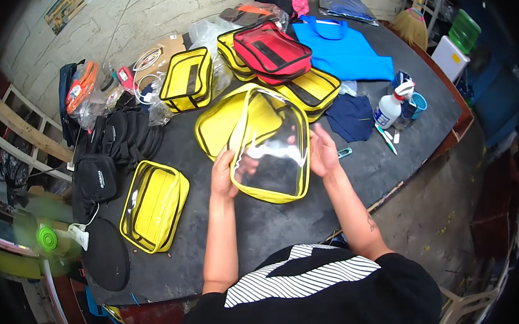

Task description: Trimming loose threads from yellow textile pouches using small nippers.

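Note:
Between my hands is a yellow pouch (250,190) with a clear plastic panel and dark zipper edging, its yellow back part (217,131) spread out toward the far left. My left hand (223,171) grips the pouch's left side; its fingers show through the clear panel, with the thumb outside. At the right edge, my right hand (324,150) holds the pouch with its fingers partly behind the panel. Another yellow pouch with a clear top (155,207) lies to the left of my left forearm.
Behind stand a red pouch (273,53) on yellow ones and another yellow pouch (188,80). Black bags (113,144) pile up at left. A blue tote bag (342,50), dark blue cloth (352,118), spray bottle (390,107) and toothbrush (386,140) lie right. A fan (47,237) stands left.

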Action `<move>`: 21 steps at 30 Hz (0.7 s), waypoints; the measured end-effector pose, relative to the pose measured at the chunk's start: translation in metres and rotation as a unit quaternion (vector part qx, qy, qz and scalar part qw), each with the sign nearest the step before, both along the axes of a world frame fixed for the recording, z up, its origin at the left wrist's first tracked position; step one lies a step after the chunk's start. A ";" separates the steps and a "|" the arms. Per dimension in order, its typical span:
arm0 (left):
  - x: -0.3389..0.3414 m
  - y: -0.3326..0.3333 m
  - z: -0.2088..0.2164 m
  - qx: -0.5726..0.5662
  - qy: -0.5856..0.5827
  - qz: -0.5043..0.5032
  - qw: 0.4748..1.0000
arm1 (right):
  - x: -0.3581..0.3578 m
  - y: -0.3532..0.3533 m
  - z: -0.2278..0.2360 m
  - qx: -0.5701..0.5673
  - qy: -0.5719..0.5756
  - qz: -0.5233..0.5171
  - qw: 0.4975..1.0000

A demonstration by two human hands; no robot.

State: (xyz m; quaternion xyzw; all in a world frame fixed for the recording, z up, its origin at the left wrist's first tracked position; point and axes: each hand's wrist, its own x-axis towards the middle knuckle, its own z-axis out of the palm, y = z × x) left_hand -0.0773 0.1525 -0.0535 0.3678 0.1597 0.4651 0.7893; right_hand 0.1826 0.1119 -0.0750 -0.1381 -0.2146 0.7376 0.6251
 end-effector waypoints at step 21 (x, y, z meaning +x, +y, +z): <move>-0.013 0.014 0.026 0.370 0.637 0.034 0.675 | -0.043 0.001 0.029 -0.002 -0.150 -0.062 0.987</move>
